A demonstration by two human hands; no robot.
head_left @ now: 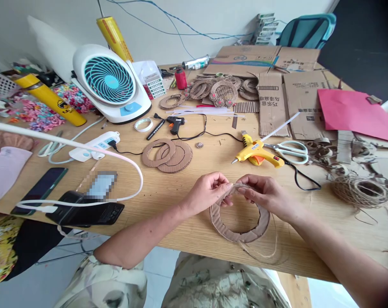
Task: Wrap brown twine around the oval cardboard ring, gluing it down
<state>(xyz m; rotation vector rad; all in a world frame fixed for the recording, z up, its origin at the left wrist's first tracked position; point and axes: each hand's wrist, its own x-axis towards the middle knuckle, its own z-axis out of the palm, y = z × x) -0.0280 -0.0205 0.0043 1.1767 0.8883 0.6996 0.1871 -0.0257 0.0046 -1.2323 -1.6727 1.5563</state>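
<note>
Near the table's front edge I hold a cardboard ring (220,226) by its far rim. My left hand (209,191) pinches that rim from the left, thumb and fingers together. From the right, my right hand (267,194) grips the same rim close beside it. Twine lies along the rim between my fingertips. A loose loop of twine (275,239) hangs from the ring toward the table's edge. Beyond my hands rests a yellow glue gun (256,152) with a glue stick in its back, next to scissors (293,152). A ball of twine (344,194) sits at the right.
Cut cardboard discs (181,158), a black glue gun (175,124) and its cable lie ahead. A fan (108,81), power strip (94,145) and phone (42,190) stand or lie left. Finished twine rings (224,92) and flattened cardboard boxes (272,105) fill the back. Another person's sleeve (9,171) is at far left.
</note>
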